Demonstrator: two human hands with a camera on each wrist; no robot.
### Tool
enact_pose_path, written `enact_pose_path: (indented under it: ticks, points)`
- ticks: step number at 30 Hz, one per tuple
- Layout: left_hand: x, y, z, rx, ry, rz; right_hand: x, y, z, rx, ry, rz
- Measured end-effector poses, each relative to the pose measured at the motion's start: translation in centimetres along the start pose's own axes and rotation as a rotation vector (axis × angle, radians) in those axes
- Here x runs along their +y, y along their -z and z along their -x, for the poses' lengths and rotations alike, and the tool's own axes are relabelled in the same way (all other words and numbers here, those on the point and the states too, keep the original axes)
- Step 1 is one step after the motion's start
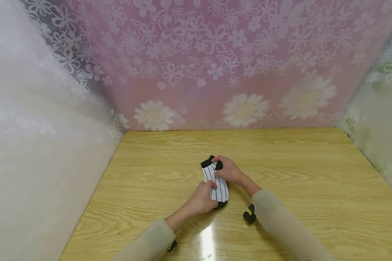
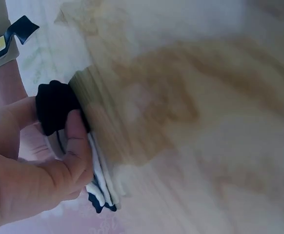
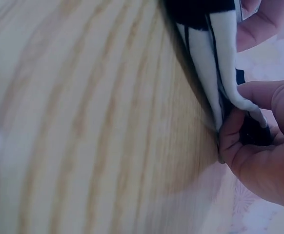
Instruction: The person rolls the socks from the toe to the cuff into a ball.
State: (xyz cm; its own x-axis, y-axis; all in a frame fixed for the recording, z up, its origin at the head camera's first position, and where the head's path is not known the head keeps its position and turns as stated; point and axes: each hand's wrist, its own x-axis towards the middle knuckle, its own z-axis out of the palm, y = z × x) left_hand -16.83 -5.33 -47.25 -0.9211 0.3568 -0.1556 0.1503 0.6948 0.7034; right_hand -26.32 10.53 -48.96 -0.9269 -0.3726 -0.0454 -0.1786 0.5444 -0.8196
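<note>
A white ankle sock (image 1: 220, 188) with thin dark stripes and black cuff, heel and toe lies lengthwise at the middle of the table, its cuff pointing away from me. My left hand (image 1: 200, 198) grips it toward the toe, thumb across the striped fabric. The left wrist view shows the black toe (image 2: 56, 107) between the fingers and thumb (image 2: 77, 146). Near the heel, my right hand (image 1: 228, 170) pinches the sock's side edge. In the right wrist view the fabric (image 3: 225, 53) folds upward into the right hand's fingers (image 3: 232, 139).
The wood-grain table (image 1: 150, 159) spreads around both hands. A pink floral curtain (image 1: 196, 72) stands behind it, with pale sheeting (image 1: 52, 145) on the left and right. Small black devices (image 1: 249, 214) sit at the wrists beneath the sleeves.
</note>
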Motion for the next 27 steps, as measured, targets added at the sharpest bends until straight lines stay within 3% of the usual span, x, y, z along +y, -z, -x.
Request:
enact_pose_path:
  ticks: [4,7,13,18,22,27]
  points:
    - [0.0,-0.1,0.4,0.016,-0.017,-0.147,-0.1,0.0,0.1,0.007,0.027,0.051]
    - [0.0,-0.5,0.6,0.036,-0.026,-0.291,0.0,0.2,0.2,0.008,0.048,0.157]
    - [0.1,-0.9,0.9,0.078,-0.018,-0.451,0.4,0.9,0.7,-0.028,0.07,0.488]
    - [0.3,-1.1,1.0,0.142,-0.098,-0.704,0.9,1.1,1.2,-0.075,0.094,0.721]
    - [0.4,-1.3,1.2,0.163,-0.163,-0.832,1.1,1.2,1.5,-0.09,0.099,0.772]
    - [0.5,-1.2,1.2,0.113,-0.163,-0.79,1.1,1.4,2.0,-0.087,0.106,0.737]
